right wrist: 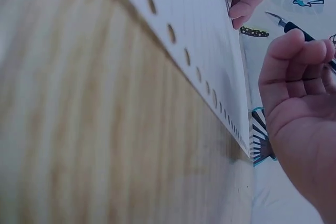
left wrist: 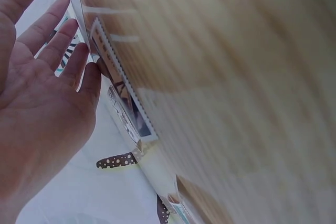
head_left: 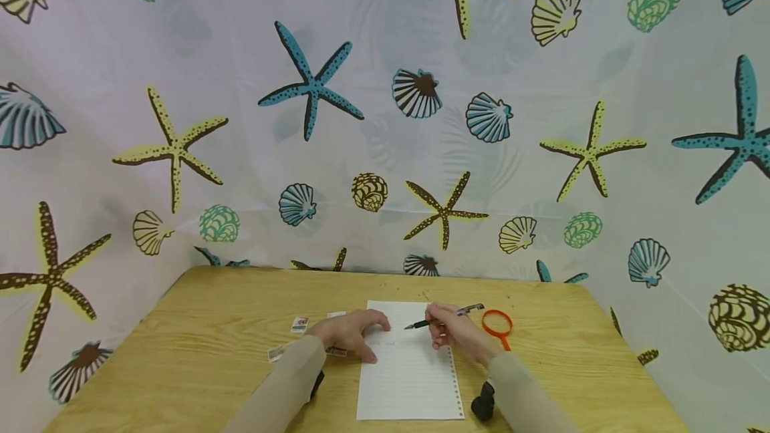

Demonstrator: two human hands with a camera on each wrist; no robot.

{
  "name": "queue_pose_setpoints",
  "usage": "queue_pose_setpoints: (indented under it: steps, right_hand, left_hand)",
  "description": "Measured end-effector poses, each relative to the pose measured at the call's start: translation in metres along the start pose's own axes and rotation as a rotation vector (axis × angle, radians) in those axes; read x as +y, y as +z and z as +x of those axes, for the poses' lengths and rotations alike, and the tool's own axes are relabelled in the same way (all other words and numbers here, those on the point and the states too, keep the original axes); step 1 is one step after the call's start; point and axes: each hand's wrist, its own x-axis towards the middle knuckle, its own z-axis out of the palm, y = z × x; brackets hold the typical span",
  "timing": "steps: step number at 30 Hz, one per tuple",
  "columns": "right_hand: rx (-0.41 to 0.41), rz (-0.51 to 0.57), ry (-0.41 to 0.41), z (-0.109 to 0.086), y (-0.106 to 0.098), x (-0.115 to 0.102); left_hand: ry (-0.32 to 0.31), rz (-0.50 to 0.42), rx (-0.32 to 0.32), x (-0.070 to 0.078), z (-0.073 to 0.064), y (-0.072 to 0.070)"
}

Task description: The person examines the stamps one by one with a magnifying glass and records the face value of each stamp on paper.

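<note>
A lined sheet of paper with punched holes along its right edge lies on the table. Faint handwriting shows on its upper left part. My left hand rests at the sheet's left edge, its fingers spread and loosely bent, holding nothing. Above the sheet, my right hand pinches a pen with a black grip. The pen's tip points left and appears raised off the paper. Around my left hand lie several postage stamps, one with a perforated edge seen close by in the left wrist view.
A red magnifying glass lies right of the sheet, beside my right hand. The wooden table reaches back to a white curtain printed with shells and starfish, which also hangs at both sides.
</note>
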Motion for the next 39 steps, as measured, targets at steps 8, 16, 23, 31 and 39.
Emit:
queue_pose_setpoints:
  steps: [8, 16, 23, 31, 39]
  right_hand:
    - [-0.073, -0.038, 0.122, 0.006, 0.007, 0.003]
    - [0.009, -0.183, 0.045, 0.012, 0.018, 0.000]
    - [0.102, -0.255, 0.035, 0.015, 0.026, 0.001]
    - [0.135, -0.241, 0.047, 0.014, 0.025, 0.006]
    - [0.127, -0.279, 0.016, 0.016, 0.021, 0.008]
  left_hand:
    - [0.017, 0.018, -0.003, -0.001, 0.002, -0.001]
    - [0.011, 0.004, -0.009, 0.001, 0.001, -0.003]
    - [0.000, -0.029, -0.011, 0.001, 0.000, -0.005]
    - [0.017, -0.006, -0.015, -0.001, 0.000, -0.002]
    - [0.008, -0.027, -0.026, -0.002, 0.001, -0.002]
